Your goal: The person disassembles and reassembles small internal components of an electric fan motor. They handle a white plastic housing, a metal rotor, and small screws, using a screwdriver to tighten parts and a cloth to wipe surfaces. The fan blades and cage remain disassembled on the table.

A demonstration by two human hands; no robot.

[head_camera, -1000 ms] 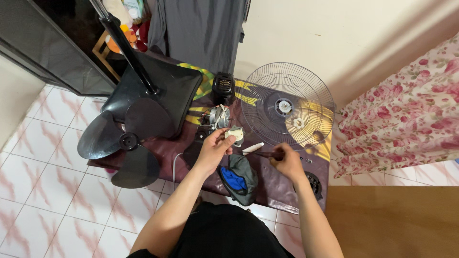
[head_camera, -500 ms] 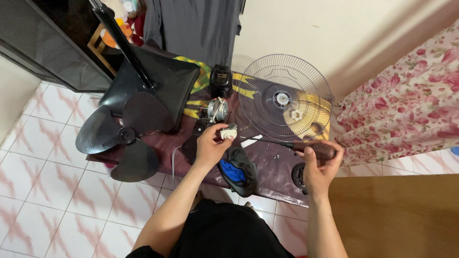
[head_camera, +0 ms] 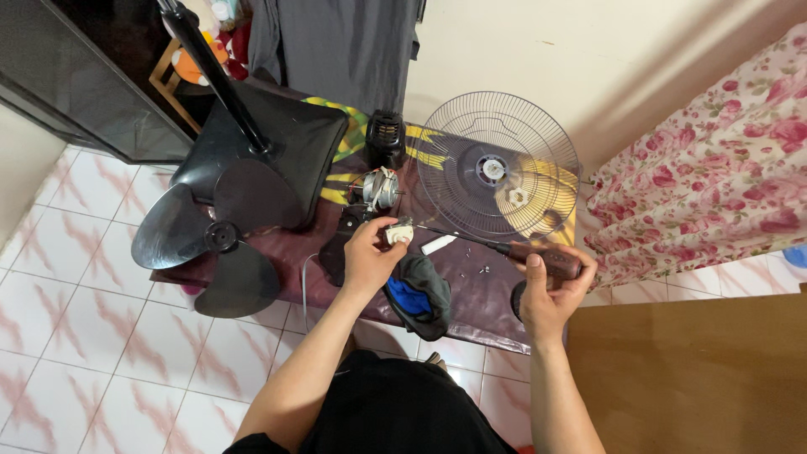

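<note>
My left hand grips a small white fan part above the dark cloth. My right hand is closed on the dark red handle of a long screwdriver. Its thin shaft runs left and its tip meets the white part. Just beyond my left hand lies the bare fan motor with its metal body and wires. A black motor cover stands behind it.
A round wire fan guard lies at the back right. The black fan blade rests at the left beside the black fan base and pole. A blue and black cloth bag lies between my arms. A floral curtain hangs at the right.
My right hand moved right and took the screwdriver by its handle, bringing the tip to the white part. My left hand stayed on the part.
</note>
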